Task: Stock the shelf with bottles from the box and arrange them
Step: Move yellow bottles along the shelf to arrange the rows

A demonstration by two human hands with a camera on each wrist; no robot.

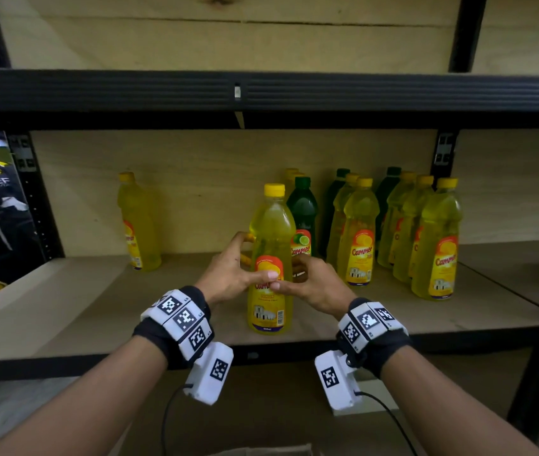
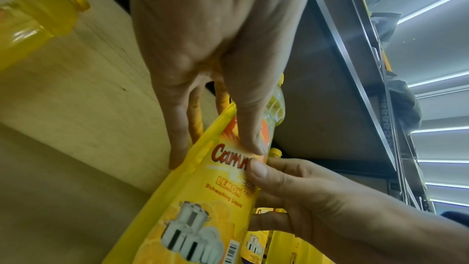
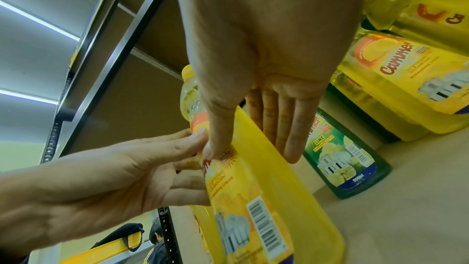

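Nearest to me, my left hand (image 1: 228, 274) and my right hand (image 1: 317, 284) flank one upright lemon bottle (image 1: 270, 258) that stands near the front edge of the shelf (image 1: 64, 307). My left hand is about half open: its thumb (image 2: 250, 127) lies across the front label at the brand name, and its fingers (image 2: 177, 131) reach fairly straight round the bottle's left side and back, so the bottle sits between thumb and fingers. My right hand mirrors it, thumb (image 3: 218, 138) pressed on the same label and fingers (image 3: 289, 127) laid almost straight along the bottle's right side. The two thumb tips meet, or nearly meet, on the middle of the label. From the wrist views I cannot tell how firmly either hand clasps, only that both touch the bottle. The bottle's base rests on the shelf board in the head view, cap up, label facing me. Just behind it and a little to the right stands a green lime bottle (image 1: 301, 218), close to my right fingers. Farther right, a cluster of yellow bottles (image 1: 436, 241) stands in rows with darker green ones among them at the back. Well apart on the left, a single yellow bottle (image 1: 138, 225) stands near the wooden back panel (image 1: 212, 179).
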